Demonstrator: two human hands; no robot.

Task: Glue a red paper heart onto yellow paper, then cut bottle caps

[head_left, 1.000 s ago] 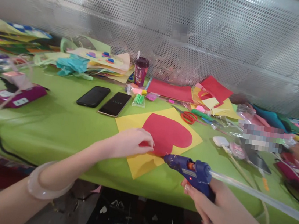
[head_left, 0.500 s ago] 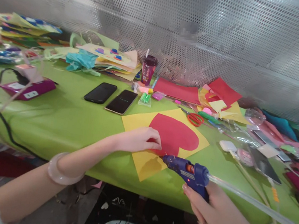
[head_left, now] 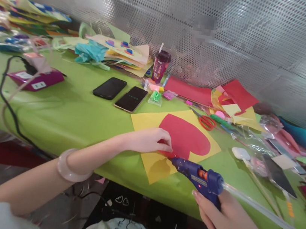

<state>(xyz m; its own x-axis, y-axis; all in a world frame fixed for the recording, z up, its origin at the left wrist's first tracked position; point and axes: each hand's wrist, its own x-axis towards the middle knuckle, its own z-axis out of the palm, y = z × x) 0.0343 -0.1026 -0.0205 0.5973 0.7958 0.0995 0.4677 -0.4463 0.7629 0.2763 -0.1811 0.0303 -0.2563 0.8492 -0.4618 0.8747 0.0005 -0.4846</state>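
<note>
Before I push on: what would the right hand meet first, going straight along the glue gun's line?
Probably the left hand, just beyond the tip of the blue glue gun. The red heart lies about as near, and depth is unclear.

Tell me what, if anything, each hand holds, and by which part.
The right hand holds the blue glue gun by its handle. The left hand is at the red heart; whether it pinches the edge cannot be told.

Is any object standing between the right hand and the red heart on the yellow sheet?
Only the blue glue gun, held by the right hand, nozzle near the lower edge of the red heart. The left hand is beside the nozzle; nothing else visible stands between.
</note>
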